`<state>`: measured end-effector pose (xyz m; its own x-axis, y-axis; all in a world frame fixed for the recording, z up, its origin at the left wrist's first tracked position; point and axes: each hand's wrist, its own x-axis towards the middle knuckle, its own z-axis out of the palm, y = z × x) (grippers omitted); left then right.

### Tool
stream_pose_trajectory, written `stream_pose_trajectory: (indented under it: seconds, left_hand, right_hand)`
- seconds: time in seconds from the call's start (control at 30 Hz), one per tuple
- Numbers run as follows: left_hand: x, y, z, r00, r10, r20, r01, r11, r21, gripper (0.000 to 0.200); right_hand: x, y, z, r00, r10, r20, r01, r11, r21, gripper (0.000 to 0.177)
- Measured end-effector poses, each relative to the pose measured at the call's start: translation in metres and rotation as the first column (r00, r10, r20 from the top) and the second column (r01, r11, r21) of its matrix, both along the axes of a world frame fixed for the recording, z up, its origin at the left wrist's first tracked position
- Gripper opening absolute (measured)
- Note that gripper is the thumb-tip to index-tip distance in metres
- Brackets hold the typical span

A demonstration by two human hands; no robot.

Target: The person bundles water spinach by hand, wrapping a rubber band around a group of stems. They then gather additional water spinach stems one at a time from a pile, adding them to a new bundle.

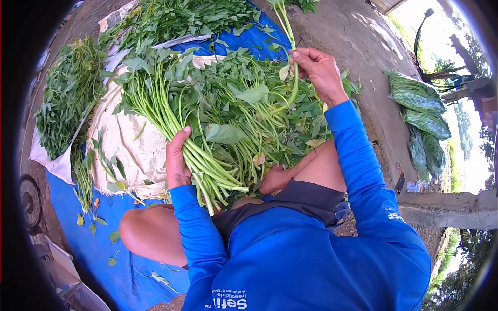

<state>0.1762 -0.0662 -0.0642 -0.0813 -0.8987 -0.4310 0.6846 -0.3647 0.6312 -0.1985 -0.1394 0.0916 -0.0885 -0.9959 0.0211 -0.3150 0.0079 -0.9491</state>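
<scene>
My left hand (178, 159) is wrapped round a thick bunch of water spinach (161, 111), its cut stem ends pointing down toward my lap and its leaves away from me. Raised at the upper right, my right hand (317, 71) pinches a single long water spinach stem (294, 85) between thumb and fingers. That stem runs upward past the hand, and its lower end curves down toward the pile. Between and beyond my hands lies a loose pile of water spinach (254, 111), with some yellowed leaves among the green.
A pale sack (127, 150) lies over a blue tarp (83, 207) strewn with stray leaves. More greens are heaped at the left (70, 98) and the back (181, 20). Plastic-wrapped bundles (417, 98) lie at the right, near a concrete ledge (446, 210). A wheel (31, 202) shows far left.
</scene>
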Motion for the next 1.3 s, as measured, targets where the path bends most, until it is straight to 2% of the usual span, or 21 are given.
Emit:
stream_pose_trajectory:
  seconds: [0.1, 0.13, 0.23, 0.27, 0.37, 0.5, 0.53, 0.63, 0.7, 0.77, 0.87, 0.97, 1.0, 1.1, 1.13, 1.2, 1.23, 1.3]
  left_hand:
    - [-0.008, 0.001, -0.009, 0.999, -0.026, 0.048, 0.027, 0.999, -0.018, 0.028]
    - [-0.012, 0.003, -0.013, 0.997, -0.053, 0.061, 0.054, 0.998, -0.019, 0.028]
    - [-0.028, 0.007, -0.023, 0.998, -0.053, 0.044, 0.054, 0.998, -0.014, 0.027]
    - [-0.035, 0.009, -0.023, 0.998, -0.057, 0.013, 0.057, 0.998, -0.005, 0.028]
    - [-0.046, 0.012, -0.044, 0.995, -0.095, -0.029, 0.096, 0.995, 0.003, 0.029]
    - [-0.063, 0.017, -0.072, 0.984, -0.116, -0.135, 0.123, 0.991, 0.048, 0.034]
    - [-0.067, 0.018, -0.081, 0.976, -0.127, -0.174, 0.138, 0.989, 0.052, 0.035]
    - [-0.077, 0.023, -0.114, 0.939, -0.163, -0.304, 0.199, 0.976, 0.092, 0.037]
    - [-0.086, 0.029, -0.117, 0.896, -0.133, -0.424, 0.183, 0.980, 0.081, 0.034]
    - [-0.084, 0.032, -0.126, 0.877, -0.092, -0.471, 0.147, 0.986, 0.081, 0.037]
    - [-0.076, 0.040, -0.132, 0.851, -0.056, -0.522, 0.136, 0.984, 0.116, 0.036]
    - [-0.080, 0.037, -0.141, 0.867, -0.031, -0.497, 0.116, 0.983, 0.142, 0.036]
    - [-0.087, 0.039, -0.138, 0.912, 0.024, -0.409, 0.054, 0.983, 0.178, 0.039]
    - [-0.088, 0.044, -0.134, 0.958, 0.081, -0.274, -0.014, 0.971, 0.238, 0.042]
    - [-0.086, 0.042, -0.136, 0.962, 0.019, -0.274, 0.040, 0.977, 0.208, 0.040]
    - [-0.070, 0.039, -0.135, 0.959, -0.064, -0.278, 0.121, 0.973, 0.194, 0.033]
    - [-0.064, 0.036, -0.128, 0.954, -0.113, -0.277, 0.170, 0.967, 0.190, 0.030]
    - [-0.054, 0.028, -0.104, 0.993, -0.056, -0.109, 0.079, 0.972, 0.220, 0.025]
  right_hand:
    - [0.006, 0.000, 0.021, 0.981, 0.031, 0.191, -0.048, 0.996, 0.081, 0.030]
    - [0.004, 0.001, 0.019, 0.984, 0.044, 0.175, -0.063, 0.992, 0.107, 0.033]
    - [0.019, 0.011, 0.014, 0.998, -0.040, -0.049, 0.047, 0.990, 0.133, 0.036]
    - [0.022, 0.013, 0.009, 0.995, -0.069, -0.077, 0.076, 0.992, 0.100, 0.036]
    - [0.017, 0.005, -0.014, 0.955, -0.065, -0.291, 0.034, 0.993, -0.109, 0.036]
    - [0.059, 0.015, -0.004, 0.861, -0.107, -0.497, -0.016, 0.972, -0.236, 0.039]
    - [0.083, 0.025, 0.001, 0.823, -0.092, -0.560, -0.019, 0.982, -0.189, 0.036]
    - [0.130, 0.042, -0.068, 0.724, 0.100, -0.683, -0.179, 0.983, -0.045, 0.035]
    - [0.141, 0.060, -0.157, 0.558, 0.324, -0.764, -0.476, 0.879, 0.025, 0.036]
    - [0.150, 0.071, -0.201, 0.758, 0.320, -0.568, -0.296, 0.945, 0.138, 0.032]
    - [0.159, 0.081, -0.215, 0.969, 0.205, -0.141, -0.157, 0.942, 0.296, 0.033]
    - [0.165, 0.087, -0.223, 0.981, 0.083, -0.174, -0.028, 0.955, 0.296, 0.024]
    - [0.167, 0.086, -0.228, 0.987, 0.062, -0.148, -0.016, 0.955, 0.296, 0.024]
    - [0.166, 0.094, -0.235, 0.969, 0.187, -0.162, -0.129, 0.942, 0.311, 0.023]
    - [0.165, 0.097, -0.235, 0.952, 0.276, -0.131, -0.224, 0.922, 0.317, 0.023]
    - [0.154, 0.093, -0.230, 0.942, 0.253, 0.222, -0.329, 0.831, 0.449, 0.022]
    - [0.146, 0.088, -0.223, 0.897, 0.201, 0.394, -0.389, 0.781, 0.489, 0.022]
    - [0.124, 0.074, -0.172, 0.915, -0.031, 0.402, -0.150, 0.900, 0.409, 0.021]
